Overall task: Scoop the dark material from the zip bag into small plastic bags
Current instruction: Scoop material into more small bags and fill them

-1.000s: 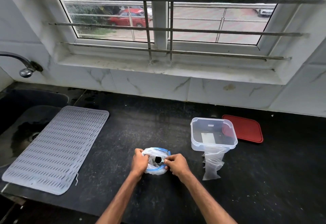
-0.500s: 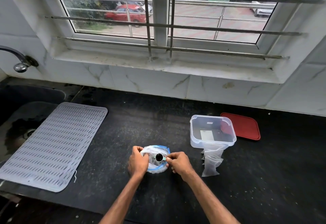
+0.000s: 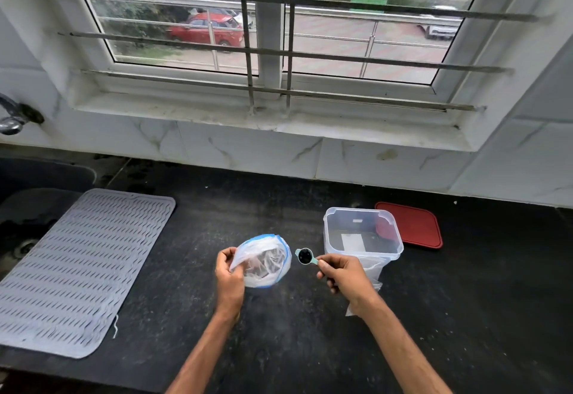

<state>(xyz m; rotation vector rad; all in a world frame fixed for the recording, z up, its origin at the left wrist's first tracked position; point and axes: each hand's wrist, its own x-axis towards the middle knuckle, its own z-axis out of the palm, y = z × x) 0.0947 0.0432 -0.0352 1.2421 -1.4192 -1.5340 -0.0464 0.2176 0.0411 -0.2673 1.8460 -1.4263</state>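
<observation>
The zip bag (image 3: 266,262), clear with a blue zip rim, stands open on the black counter with dark material inside. My left hand (image 3: 229,276) pinches its left edge. My right hand (image 3: 344,276) holds a small teal scoop (image 3: 305,256) by the handle; its bowl is full of dark material and hovers just right of the bag's mouth. Small clear plastic bags (image 3: 370,272) lie partly under my right hand, in front of the clear container.
A clear plastic container (image 3: 362,232) stands open right of the scoop, its red lid (image 3: 412,226) lying flat behind it. A grey drying mat (image 3: 80,269) covers the left counter beside the sink (image 3: 28,207). The counter's front edge runs near my forearms.
My right hand has drawn the scoop, filled with dark material, out of the zip bag and to the right. The left hand keeps hold of the bag's edge.
</observation>
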